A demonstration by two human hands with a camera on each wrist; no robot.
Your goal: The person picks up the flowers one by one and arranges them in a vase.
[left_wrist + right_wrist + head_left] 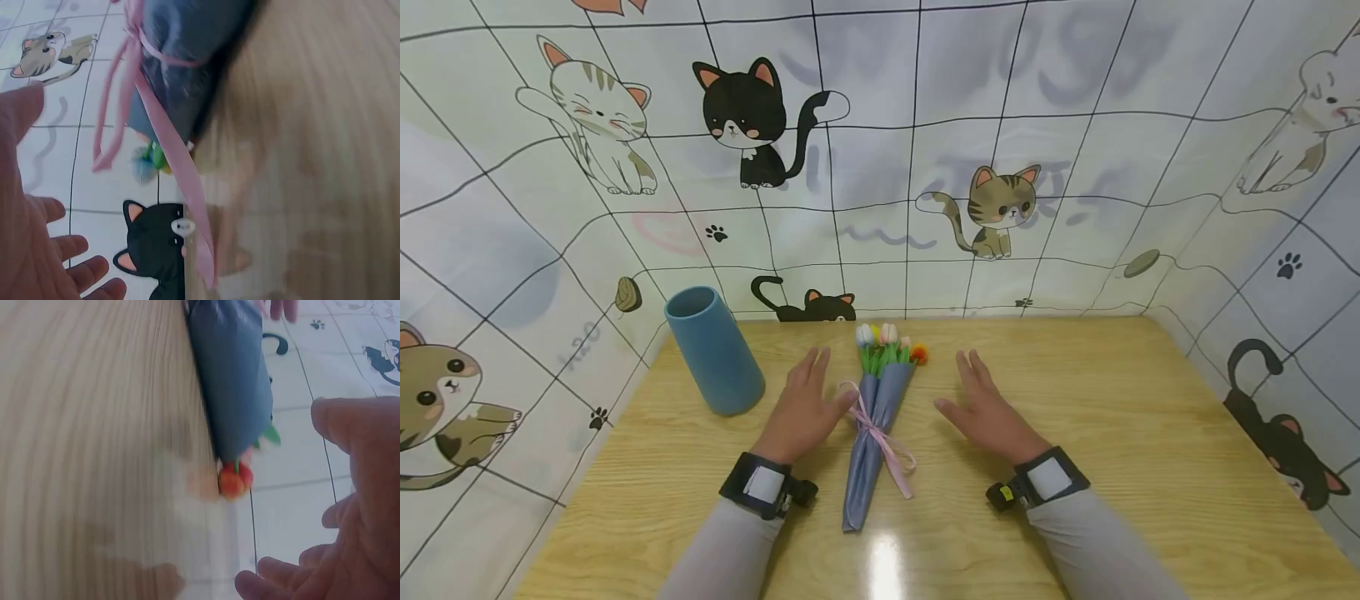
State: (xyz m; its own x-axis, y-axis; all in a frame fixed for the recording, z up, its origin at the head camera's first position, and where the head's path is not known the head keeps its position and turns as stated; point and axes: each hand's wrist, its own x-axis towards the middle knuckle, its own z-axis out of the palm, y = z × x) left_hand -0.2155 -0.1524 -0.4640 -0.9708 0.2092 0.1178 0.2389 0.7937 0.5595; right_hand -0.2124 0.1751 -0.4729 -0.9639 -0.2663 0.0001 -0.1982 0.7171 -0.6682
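Observation:
A bouquet of tulips [887, 357] in grey-blue wrapping [867, 467] lies on the wooden table, its blooms pointing away from me. Pink ribbon [891, 457] ties it around the middle, with a loop and loose tails. My left hand [805, 408] is held just left of the bouquet, fingers extended, thumb close to the ribbon. On the other side, my right hand [992, 417] hovers with fingers straight and a gap between it and the wrapping. In the right wrist view an orange flower [235, 480] pokes out of the wrap. Neither hand holds anything.
A tall blue vase [715, 350] stands at the table's back left, beyond my left hand. The wooden table [1075, 383] ends at a cat-printed cloth [880, 225] that hangs behind it and along both sides.

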